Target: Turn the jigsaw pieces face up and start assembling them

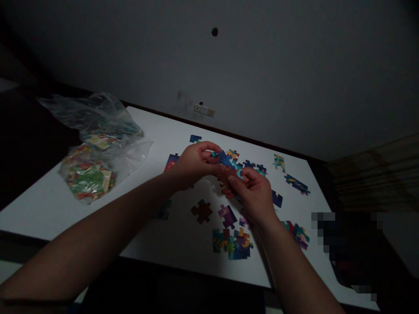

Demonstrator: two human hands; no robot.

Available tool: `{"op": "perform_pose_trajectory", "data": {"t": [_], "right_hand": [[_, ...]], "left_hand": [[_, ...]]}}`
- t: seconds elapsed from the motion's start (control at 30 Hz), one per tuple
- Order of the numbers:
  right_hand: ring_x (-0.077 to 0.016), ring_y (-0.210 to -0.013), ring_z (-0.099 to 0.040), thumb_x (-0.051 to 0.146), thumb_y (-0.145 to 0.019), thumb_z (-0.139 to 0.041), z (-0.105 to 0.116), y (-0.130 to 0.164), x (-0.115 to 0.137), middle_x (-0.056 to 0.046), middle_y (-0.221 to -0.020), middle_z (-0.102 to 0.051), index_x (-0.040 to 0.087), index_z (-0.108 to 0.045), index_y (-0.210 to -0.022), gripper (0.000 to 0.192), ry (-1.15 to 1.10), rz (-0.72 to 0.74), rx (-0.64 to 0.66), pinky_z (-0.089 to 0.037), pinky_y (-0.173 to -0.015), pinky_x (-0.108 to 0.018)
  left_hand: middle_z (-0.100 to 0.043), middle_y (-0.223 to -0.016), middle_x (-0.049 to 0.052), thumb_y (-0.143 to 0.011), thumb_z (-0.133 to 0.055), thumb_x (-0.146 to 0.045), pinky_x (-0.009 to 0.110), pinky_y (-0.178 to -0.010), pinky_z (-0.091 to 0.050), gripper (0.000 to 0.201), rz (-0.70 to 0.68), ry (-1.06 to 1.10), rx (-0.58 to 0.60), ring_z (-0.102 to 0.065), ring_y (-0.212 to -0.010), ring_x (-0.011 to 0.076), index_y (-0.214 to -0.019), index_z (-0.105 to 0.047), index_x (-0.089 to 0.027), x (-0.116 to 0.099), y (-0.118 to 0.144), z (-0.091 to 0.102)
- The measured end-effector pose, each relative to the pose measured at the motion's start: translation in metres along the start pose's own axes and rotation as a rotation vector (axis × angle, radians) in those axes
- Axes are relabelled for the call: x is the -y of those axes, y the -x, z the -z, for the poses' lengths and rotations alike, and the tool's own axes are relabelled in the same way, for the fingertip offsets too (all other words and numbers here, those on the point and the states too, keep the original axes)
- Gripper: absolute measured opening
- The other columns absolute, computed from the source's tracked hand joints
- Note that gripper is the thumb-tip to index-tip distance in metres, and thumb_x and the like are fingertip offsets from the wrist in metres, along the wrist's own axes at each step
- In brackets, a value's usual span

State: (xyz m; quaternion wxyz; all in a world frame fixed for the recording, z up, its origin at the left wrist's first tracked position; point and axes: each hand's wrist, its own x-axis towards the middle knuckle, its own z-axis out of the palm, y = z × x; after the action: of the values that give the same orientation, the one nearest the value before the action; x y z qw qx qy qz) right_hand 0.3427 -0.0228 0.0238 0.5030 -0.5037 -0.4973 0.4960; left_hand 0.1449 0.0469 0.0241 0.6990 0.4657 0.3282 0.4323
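Reaching forward, thumbs inward, the left hand [195, 163] and right hand [257, 196] pinch pieces [224, 158], seemingly joined, between them; the table [160, 131] lies below.

A: Rm light?
B: V. dim, near-black at far L.
A: Wall [278, 78]?
B: Plain grey, w/ dark round spot [214, 32] up high, approx. ctr. Socket strip [204, 110] lower down, smudges [186, 101] to its L.
A: Furn.?
B: White table [160, 124], long far edge nr. wall.
A: R side?
B: Striped cloth [373, 170], brownish. Pale floor [9, 272], bottom L.
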Motion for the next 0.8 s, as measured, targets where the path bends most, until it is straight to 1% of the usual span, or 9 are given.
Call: {"op": "perform_pose_trajectory", "data": {"t": [0.1, 0.17, 0.23, 0.33, 0.47, 0.63, 0.8], "right_hand": [[-0.0214, -0.056, -0.079, 0.053, -0.082, -0.096, -0.0004, 0.0002, -0.0005, -0.002, -0.076, -0.083, 0.024, -0.079, -0.093, 0.035, 0.054, 0.019, 0.003, -0.067, -0.05, -0.03], [-0.0211, -0.054, -0.078, 0.053, -0.082, -0.096, -0.0002, 0.0, -0.0014, -0.001, -0.073, -0.082, 0.024, -0.079, -0.09, 0.035, 0.056, 0.021, -0.022, -0.065, -0.048, -0.029], [-0.0212, -0.053, -0.077, 0.054, -0.08, -0.097, 0.0, -0.0003, -0.0024, -0.001, -0.071, -0.081, 0.024, -0.077, -0.086, 0.037, 0.048, 0.01, -0.033, -0.064, -0.046, -0.029], [-0.0219, -0.052, -0.077, 0.058, -0.079, -0.097, 0.0005, -0.0004, -0.0039, -0.002, -0.068, -0.08, 0.024, -0.073, -0.083, 0.041, 0.053, -0.006, -0.031, -0.062, -0.044, -0.029], [-0.0229, -0.052, -0.077, 0.06, -0.081, -0.096, 0.0004, 0.0002, -0.0052, -0.001, -0.067, -0.079, 0.026, -0.071, -0.082, 0.043, 0.065, 0.007, -0.024, -0.064, -0.045, -0.031], [-0.0234, -0.052, -0.077, 0.061, -0.081, -0.095, -0.0022, 0.0022, -0.0036, 0.0, -0.066, -0.078, 0.027, -0.065, -0.08, 0.046, 0.073, 0.022, -0.013, -0.064, -0.046, -0.031], [-0.0223, -0.051, -0.076, 0.057, -0.084, -0.094, -0.0038, 0.0045, -0.0036, -0.001, -0.065, -0.078, 0.027, -0.066, -0.081, 0.041, 0.065, 0.03, 0.002, -0.063, -0.047, -0.031]], "left_hand": [[-0.084, -0.091, 0.004, -0.069, -0.095, -0.027, 0.035, -0.083, -0.067, 0.049, 0.014, -0.017, 0.038, -0.081, -0.083, 0.02, -0.111, -0.07, -0.021, -0.0002, 0.0008, 0.001], [-0.084, -0.089, 0.004, -0.076, -0.093, -0.031, 0.034, -0.082, -0.067, 0.042, 0.019, -0.011, 0.06, -0.081, -0.081, 0.0191, -0.111, -0.073, -0.02, -0.0005, 0.0015, 0.0009], [-0.084, -0.088, 0.004, -0.079, -0.092, -0.034, 0.034, -0.083, -0.068, 0.04, 0.02, -0.005, 0.071, -0.082, -0.081, 0.0196, -0.111, -0.074, -0.02, -0.0006, 0.0022, 0.0003], [-0.085, -0.091, 0.006, -0.08, -0.091, -0.035, 0.036, -0.084, -0.068, 0.041, 0.03, -0.01, 0.067, -0.083, -0.085, 0.0216, -0.114, -0.076, -0.019, -0.0003, 0.0025, -0.0002], [-0.085, -0.093, 0.007, -0.079, -0.092, -0.034, 0.038, -0.085, -0.068, 0.043, 0.021, -0.018, 0.052, -0.083, -0.087, 0.023, -0.116, -0.076, -0.019, 0.0005, 0.0023, 0.0002], [-0.084, -0.09, 0.006, -0.078, -0.093, -0.033, 0.037, -0.084, -0.068, 0.041, 0.006, 0.0, 0.052, -0.081, -0.081, 0.0213, -0.113, -0.077, -0.019, -0.0004, 0.003, 0.0001], [-0.083, -0.088, 0.006, -0.078, -0.093, -0.032, 0.036, -0.081, -0.068, 0.038, 0.013, -0.005, 0.049, -0.081, -0.079, 0.0207, -0.111, -0.08, -0.019, -0.002, 0.0034, 0.0015]]}}
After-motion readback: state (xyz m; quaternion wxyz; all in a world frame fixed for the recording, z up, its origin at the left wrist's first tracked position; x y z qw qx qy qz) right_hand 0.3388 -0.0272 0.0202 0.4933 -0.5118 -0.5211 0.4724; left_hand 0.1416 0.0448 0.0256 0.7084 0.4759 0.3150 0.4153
